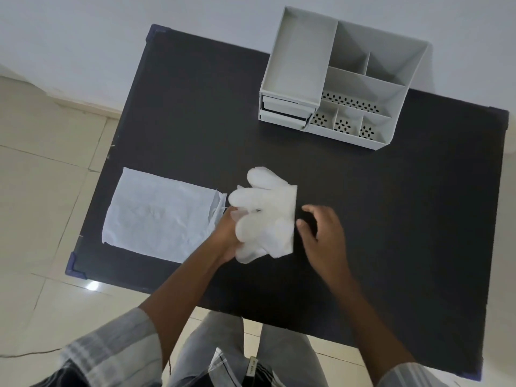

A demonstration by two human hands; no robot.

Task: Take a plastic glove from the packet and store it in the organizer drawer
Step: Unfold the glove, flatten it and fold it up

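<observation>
Fingers of the left hand [227,233] sit under a white plastic glove [265,216] and grasp it at its left edge; most of that hand is covered by the glove, so the exact grip cannot be told. The glove is out of the packet and spread over the left hand, its rounded finger parts pointing up and to the left, its straight cuff edge to the right. It lies above the middle of the dark table [391,219].

Right hand [324,233]: fingers loosely curled and spread, released, holding nothing. It hovers just beside the glove's cuff edge; whether the fingertips touch the glove cannot be told.

White packet [159,213]: lies flat on the left part of the table, its open end facing right, just beside the left hand and the glove.

Grey organizer [335,79]: stands at the far right of the table, well apart from the glove. It has open compartments on top, some with perforated floors. Two drawers [284,111] are stacked at its front left; both appear pushed out slightly, with nothing visible in them.

Striped sleeves [111,350] and grey trousers show at the bottom edge.
</observation>
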